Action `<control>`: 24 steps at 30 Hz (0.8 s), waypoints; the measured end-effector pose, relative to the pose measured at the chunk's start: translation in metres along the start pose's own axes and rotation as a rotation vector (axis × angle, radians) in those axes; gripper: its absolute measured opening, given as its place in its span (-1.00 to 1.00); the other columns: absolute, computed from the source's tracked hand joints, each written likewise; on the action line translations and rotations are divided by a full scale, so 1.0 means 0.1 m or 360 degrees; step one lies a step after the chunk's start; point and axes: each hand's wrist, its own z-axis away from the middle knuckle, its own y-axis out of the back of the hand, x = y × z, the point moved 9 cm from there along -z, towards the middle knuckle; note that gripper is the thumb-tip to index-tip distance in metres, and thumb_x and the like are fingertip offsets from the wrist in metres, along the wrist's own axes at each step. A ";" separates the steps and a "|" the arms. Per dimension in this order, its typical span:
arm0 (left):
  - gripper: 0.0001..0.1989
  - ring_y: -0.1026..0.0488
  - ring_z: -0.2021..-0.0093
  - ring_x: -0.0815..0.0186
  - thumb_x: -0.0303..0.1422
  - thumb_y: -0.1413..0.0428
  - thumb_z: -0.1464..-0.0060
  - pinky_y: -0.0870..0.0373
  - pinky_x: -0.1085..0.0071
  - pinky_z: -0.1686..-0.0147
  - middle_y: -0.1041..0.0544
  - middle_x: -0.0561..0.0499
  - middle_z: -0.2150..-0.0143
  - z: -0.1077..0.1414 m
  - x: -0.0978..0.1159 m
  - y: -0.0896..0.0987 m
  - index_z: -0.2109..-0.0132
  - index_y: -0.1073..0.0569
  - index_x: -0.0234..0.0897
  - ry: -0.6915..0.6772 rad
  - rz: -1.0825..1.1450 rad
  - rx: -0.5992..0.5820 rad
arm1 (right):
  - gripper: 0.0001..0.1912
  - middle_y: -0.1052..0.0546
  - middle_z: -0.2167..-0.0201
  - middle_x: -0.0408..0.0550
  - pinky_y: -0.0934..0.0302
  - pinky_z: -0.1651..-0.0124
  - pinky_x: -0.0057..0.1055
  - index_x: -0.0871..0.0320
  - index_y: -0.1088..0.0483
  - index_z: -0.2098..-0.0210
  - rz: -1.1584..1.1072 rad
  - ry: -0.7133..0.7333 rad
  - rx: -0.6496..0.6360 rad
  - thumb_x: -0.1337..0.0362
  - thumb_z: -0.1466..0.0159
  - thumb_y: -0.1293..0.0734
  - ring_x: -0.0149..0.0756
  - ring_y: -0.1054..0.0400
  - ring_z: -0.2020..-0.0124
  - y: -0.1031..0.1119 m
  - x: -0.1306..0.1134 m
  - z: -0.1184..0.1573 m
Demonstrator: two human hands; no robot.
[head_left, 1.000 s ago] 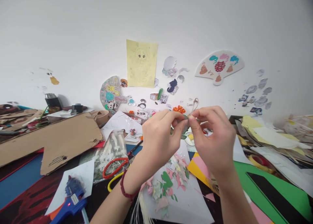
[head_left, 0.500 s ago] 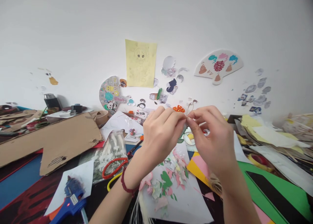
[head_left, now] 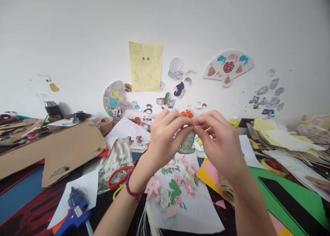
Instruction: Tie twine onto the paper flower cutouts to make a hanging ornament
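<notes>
My left hand and my right hand meet fingertip to fingertip above the table, both closed in a pinch. They seem to hold a thin pale cord, now hidden by the fingers. A green-grey patterned flat piece shows just below my left fingers; whether it hangs from them I cannot tell. Behind my fingertips is an orange-red flower-like ornament. Below lies a white sheet with green, pink and pale paper scraps, beside a pink star-shaped piece and a cream tassel.
A blue glue gun rests at front left, near a cardboard piece. Red-handled scissors lie on a plastic bag. Green sheet, black strip and another person's fingers are at right.
The small cord loop above my fingertips is out of sight. My hands have shifted slightly left, and more of the green-grey piece shows. Another person's fingers have appeared at the right edge.
</notes>
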 end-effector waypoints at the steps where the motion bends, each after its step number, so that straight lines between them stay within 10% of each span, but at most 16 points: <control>1: -0.95 -0.37 0.31 0.34 -0.39 -0.16 -0.22 -0.29 0.35 0.25 -0.56 0.04 0.31 -0.01 -0.02 0.00 0.24 -0.50 -0.24 0.0029 0.0059 -0.0006 | -0.88 -0.40 0.29 -0.14 -0.25 0.40 -0.43 0.13 -0.38 0.29 -0.0005 0.0015 -0.0004 0.45 -0.33 -0.26 -0.43 -0.32 0.36 0.00 -0.01 0.00; 24: -0.86 -0.35 0.26 0.35 -0.31 -0.10 -0.27 -0.26 0.35 0.20 -0.50 0.05 0.31 0.02 -0.18 -0.07 0.28 -0.42 -0.25 0.0310 0.0503 -0.0397 | -0.93 -0.45 0.33 -0.16 -0.23 0.40 -0.42 0.06 -0.52 0.30 -0.0108 0.0096 -0.0058 0.37 -0.27 -0.39 -0.44 -0.33 0.37 0.12 -0.10 -0.01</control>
